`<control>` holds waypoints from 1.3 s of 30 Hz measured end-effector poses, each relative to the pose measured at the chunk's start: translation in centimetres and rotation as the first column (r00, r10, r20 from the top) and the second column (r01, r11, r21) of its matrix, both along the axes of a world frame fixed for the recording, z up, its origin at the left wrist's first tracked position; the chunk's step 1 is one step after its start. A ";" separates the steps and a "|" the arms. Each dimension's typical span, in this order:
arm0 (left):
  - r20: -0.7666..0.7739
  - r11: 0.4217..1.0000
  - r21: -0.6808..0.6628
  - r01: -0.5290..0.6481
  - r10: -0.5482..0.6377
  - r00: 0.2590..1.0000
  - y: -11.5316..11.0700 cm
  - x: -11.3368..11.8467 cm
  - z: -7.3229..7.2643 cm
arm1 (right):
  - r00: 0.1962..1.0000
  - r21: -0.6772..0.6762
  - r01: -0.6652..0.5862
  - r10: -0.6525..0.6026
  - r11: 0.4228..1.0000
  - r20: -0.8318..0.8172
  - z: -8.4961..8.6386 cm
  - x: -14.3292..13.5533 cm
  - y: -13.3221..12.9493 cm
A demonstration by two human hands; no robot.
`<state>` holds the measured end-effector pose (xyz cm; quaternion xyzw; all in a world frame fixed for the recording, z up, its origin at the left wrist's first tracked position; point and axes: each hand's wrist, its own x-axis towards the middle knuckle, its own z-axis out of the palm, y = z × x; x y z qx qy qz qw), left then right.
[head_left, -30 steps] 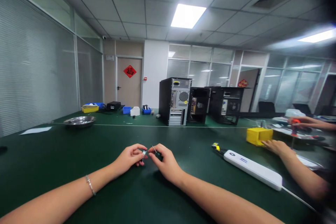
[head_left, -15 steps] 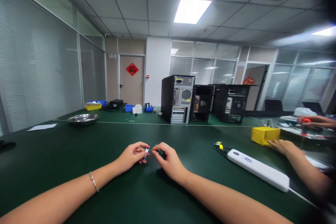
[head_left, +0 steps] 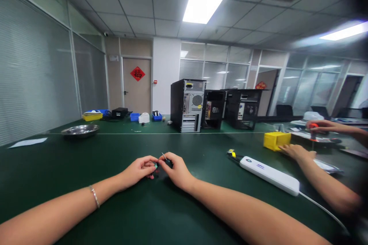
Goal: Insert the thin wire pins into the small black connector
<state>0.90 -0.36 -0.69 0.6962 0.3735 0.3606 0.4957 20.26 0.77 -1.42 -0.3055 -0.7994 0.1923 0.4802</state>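
Note:
Just above the green tabletop (head_left: 129,218), my two hands meet near the middle of the view. My left hand (head_left: 140,169) is closed, fingertips pinching a small part with a green face (head_left: 156,166); its kind is too small to tell. Curled beside it, my right hand (head_left: 177,170) grips a thin metal rod-like tool (head_left: 163,155) whose tip sticks up past the index finger. Something dark lies inside the right palm, mostly hidden by the fingers. The fingertips of both hands touch or nearly touch around the small part.
To the right lies a white power strip (head_left: 270,174) with its cord. Beyond it, a co-worker's hands (head_left: 299,152) are near a yellow bin (head_left: 276,140), one holding a red-handled screwdriver (head_left: 314,127). Computer cases (head_left: 188,107) stand at the back; a metal bowl (head_left: 80,131) sits left.
The view has turned slightly right. My hands have come closer together, and the small part now shows a green face instead of a silvery one.

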 end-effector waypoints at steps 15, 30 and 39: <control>0.006 0.990 0.105 -0.089 0.089 0.996 1.6 -1.5 0.4 | 0.992 -0.089 -0.097 0.104 0.991 0.073 0.0 0.1 -0.2; -0.149 0.886 0.401 -0.232 0.313 0.938 1.6 -1.6 -0.4 | 0.962 0.007 0.011 -0.013 1.000 0.274 -0.5 1.5 1.8; -0.213 0.896 0.420 -0.146 0.254 0.943 0.9 -1.3 0.0 | 0.945 0.029 0.044 -0.051 0.999 0.324 0.2 1.4 0.9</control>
